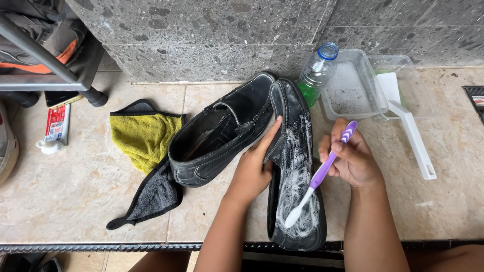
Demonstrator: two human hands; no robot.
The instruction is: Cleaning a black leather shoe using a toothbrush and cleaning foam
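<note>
My left hand (253, 168) grips the edge of a black leather shoe (295, 166) that lies on its side, its surface covered in white soap foam. My right hand (353, 158) holds a purple and white toothbrush (318, 176), its bristle end pressed on the foamy shoe near the bottom. A second black shoe (222, 133) lies just left of the first, touching it.
A yellow and grey cloth (143, 151) lies left of the shoes. A plastic bottle with green liquid (315, 75), a clear tub of soapy water (350, 88) and a white brush (408, 126) sit at the back right. A tube (54, 128) lies far left. A stone wall (212, 40) stands behind.
</note>
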